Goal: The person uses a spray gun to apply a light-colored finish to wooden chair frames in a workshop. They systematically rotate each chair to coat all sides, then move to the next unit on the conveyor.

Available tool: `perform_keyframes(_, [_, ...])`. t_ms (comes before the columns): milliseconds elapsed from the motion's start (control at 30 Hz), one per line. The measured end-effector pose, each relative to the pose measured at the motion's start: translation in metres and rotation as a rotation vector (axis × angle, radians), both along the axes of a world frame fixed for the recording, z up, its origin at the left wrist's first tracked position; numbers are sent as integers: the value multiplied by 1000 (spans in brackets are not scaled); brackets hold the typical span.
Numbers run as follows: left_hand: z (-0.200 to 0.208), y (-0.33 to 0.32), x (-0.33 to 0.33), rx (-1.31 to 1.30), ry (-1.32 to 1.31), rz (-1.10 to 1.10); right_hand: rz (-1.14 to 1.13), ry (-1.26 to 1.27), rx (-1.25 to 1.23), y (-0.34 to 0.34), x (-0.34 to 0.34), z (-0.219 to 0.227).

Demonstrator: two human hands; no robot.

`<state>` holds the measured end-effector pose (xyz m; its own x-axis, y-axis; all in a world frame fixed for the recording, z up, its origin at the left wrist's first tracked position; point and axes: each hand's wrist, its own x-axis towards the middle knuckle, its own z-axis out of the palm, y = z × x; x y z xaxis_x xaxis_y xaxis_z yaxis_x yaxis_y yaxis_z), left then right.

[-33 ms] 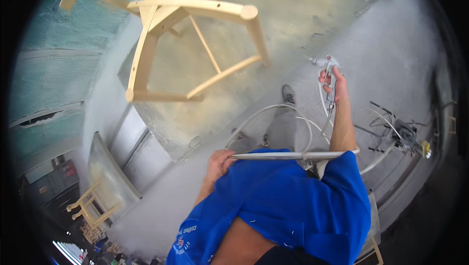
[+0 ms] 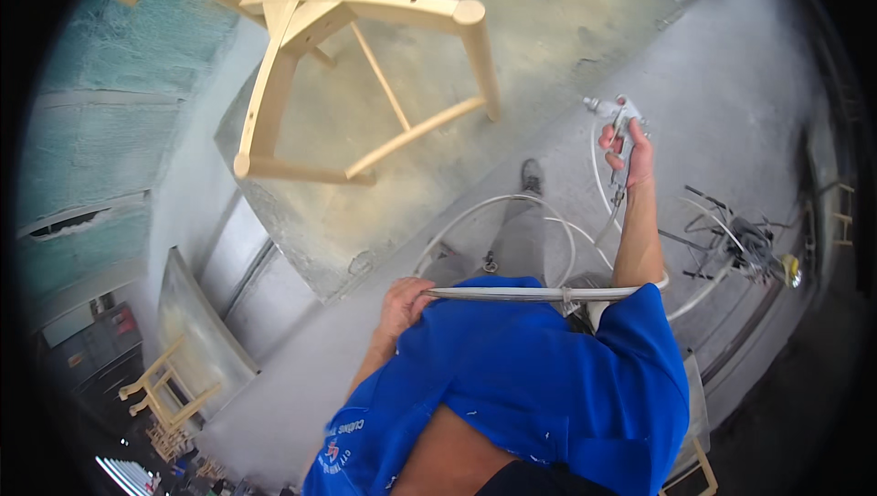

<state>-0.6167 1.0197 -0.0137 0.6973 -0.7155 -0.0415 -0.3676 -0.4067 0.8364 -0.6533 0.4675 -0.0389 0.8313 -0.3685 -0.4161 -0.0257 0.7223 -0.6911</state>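
Observation:
My right hand (image 2: 637, 156) is out to the right, its fingers wrapped round the handle of a silver spray gun (image 2: 625, 120). The gun's nozzle points left, and a pale hose (image 2: 597, 167) hangs from it. At my waist, my left hand (image 2: 407, 302) is closed on a bundle of whitish hoses (image 2: 512, 293) that runs across my front to the right side. Ahead on the left, a bare pale wooden chair frame (image 2: 356, 5) with a crosspiece and several legs stands above a dusty panel-like surface (image 2: 548, 48), apart from both hands.
Loops of hose (image 2: 484, 208) hang before my legs. A pump-like machine (image 2: 754, 245) with rods and hoses stands on the right. Teal, coated wall panels (image 2: 100, 149) rise at left. A leaning board (image 2: 196, 313) and a smaller wooden frame (image 2: 169, 386) are at lower left.
My right hand and the spray gun sit slightly farther right in the view. The surroundings have shifted a little with my head; both hands keep their grips.

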Motion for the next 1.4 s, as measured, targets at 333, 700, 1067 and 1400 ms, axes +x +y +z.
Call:
perform_keyframes(333, [0, 84, -23, 150, 91, -124, -215, -182, -107, 82, -39, 17])
perform_keyframes(700, [30, 174, -91, 258, 557, 201, -581, 391, -61, 244, -57, -66])
perform_keyframes(1067, [26, 262, -42, 234, 413, 80, -687, -516, -293, 344, -13, 40])
perform_keyframes(1400, [25, 404, -14, 80, 509, 199, -1127, 242, -109, 471, 38, -56])
